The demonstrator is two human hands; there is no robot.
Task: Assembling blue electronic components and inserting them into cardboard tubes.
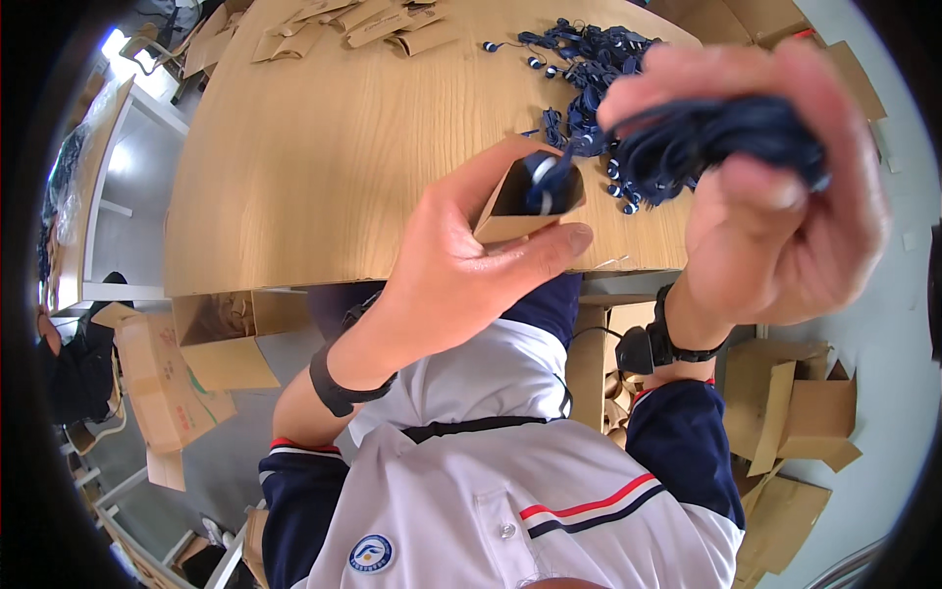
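Note:
My left hand (442,265) is closed around a small brown cardboard box (508,230), its open end tilted up. Inside the mouth of the box sits a dark blue earphone piece with a white ring (546,179). Raised to the right, close to the camera, my right hand (795,231) pinches a coiled bundle of dark blue earphone cable (706,142) between thumb and fingers. A thin strand seems to run from the box toward the bundle, though blur hides where it joins. Beyond my hands lies a pile of dark blue earphones (599,69) with white-ringed ends.
Several flattened brown cardboard boxes (378,22) lie at the far side of the wooden table (294,177). Open cartons stand on the floor at the left (167,383) and right (805,407). Another carton (231,329) sits below the table's near edge.

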